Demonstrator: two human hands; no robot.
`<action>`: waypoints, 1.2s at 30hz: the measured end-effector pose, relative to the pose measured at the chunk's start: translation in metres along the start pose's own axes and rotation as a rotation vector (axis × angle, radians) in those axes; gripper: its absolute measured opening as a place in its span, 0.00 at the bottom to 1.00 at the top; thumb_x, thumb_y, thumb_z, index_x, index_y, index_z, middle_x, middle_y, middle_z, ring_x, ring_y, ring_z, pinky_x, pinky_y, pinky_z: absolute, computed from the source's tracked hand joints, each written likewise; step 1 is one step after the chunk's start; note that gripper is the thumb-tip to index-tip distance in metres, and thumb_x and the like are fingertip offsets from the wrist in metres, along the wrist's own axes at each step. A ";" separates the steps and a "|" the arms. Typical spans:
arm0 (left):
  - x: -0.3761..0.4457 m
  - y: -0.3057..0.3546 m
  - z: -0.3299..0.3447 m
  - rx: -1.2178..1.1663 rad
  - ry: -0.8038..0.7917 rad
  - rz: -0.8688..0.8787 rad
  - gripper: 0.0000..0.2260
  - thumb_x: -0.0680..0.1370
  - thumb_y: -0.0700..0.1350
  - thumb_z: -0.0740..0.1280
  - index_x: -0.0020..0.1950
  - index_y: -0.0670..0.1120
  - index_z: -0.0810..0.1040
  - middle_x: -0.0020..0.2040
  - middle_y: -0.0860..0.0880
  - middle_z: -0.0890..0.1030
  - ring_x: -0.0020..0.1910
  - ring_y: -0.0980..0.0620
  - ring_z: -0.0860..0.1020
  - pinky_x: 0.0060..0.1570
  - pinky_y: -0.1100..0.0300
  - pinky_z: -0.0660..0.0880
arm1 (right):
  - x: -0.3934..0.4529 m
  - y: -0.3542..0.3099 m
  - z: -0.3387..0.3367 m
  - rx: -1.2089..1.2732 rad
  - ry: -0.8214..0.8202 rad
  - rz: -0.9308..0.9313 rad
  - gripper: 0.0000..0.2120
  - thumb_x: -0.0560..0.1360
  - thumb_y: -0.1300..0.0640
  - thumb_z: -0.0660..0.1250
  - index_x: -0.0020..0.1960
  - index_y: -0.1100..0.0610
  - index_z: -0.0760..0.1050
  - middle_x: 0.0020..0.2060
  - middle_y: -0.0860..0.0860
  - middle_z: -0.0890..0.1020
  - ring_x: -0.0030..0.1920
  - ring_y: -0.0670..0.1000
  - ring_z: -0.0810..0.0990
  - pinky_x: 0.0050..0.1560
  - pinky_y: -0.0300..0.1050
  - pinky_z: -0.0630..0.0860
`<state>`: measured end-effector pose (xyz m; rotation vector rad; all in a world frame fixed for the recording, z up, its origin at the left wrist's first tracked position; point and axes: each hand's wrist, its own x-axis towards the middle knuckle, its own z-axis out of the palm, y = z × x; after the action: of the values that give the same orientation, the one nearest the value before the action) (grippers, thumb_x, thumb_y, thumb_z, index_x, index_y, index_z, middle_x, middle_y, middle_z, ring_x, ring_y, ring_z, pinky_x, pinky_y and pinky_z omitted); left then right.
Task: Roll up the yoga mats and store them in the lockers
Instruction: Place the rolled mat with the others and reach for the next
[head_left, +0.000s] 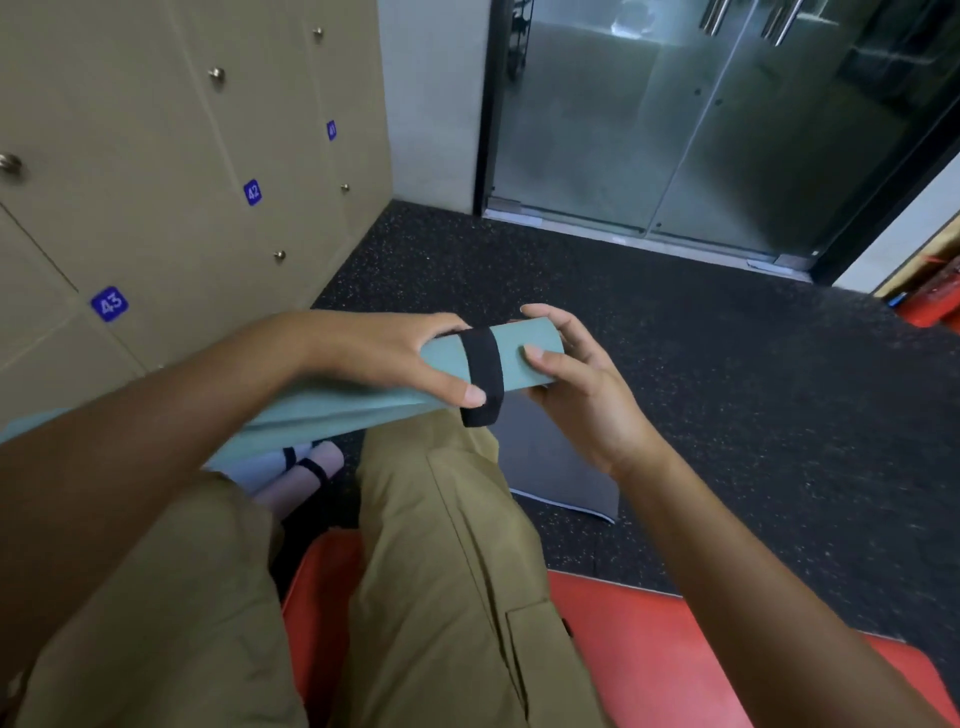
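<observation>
Teal rolled mat (524, 358) crosswise, gripped in both hands.

Speckled black floor (675, 364), glass doors (701, 130)

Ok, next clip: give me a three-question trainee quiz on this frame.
1. True or false: the black strap wraps the teal mat near the end held by the right hand.
2. Which locker number label sits nearest the left hand: A) 41, B) 42, C) 43?
3. Fill in: two more rolled, strapped mats lie on the floor beside the ___ .

Key: 1 true. 2 C, label 43. 3 lockers.
</observation>
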<state>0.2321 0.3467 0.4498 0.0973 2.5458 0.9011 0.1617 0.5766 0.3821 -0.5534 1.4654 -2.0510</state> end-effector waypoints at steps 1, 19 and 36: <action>-0.009 -0.007 -0.007 0.000 -0.002 -0.028 0.31 0.64 0.71 0.74 0.63 0.64 0.73 0.54 0.64 0.80 0.51 0.65 0.79 0.53 0.60 0.74 | 0.008 -0.001 0.003 -0.001 -0.007 0.000 0.20 0.75 0.62 0.70 0.66 0.55 0.75 0.59 0.55 0.75 0.58 0.55 0.75 0.58 0.53 0.74; -0.089 -0.138 -0.049 -0.083 0.361 -0.286 0.35 0.63 0.64 0.79 0.66 0.60 0.72 0.56 0.59 0.83 0.53 0.60 0.82 0.59 0.55 0.77 | 0.133 0.026 0.072 -0.167 -0.114 0.079 0.25 0.79 0.51 0.70 0.74 0.50 0.69 0.67 0.51 0.76 0.66 0.54 0.79 0.65 0.55 0.79; -0.032 -0.328 -0.031 -0.065 0.324 -0.598 0.38 0.64 0.62 0.81 0.68 0.55 0.69 0.59 0.57 0.79 0.56 0.54 0.79 0.61 0.53 0.75 | 0.242 0.168 0.017 -0.740 -0.064 0.308 0.11 0.79 0.57 0.71 0.61 0.56 0.77 0.56 0.55 0.81 0.53 0.57 0.79 0.45 0.47 0.75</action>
<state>0.2728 0.0643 0.2820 -0.8446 2.5798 0.7945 0.0207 0.3656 0.2317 -0.6103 2.1089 -1.2099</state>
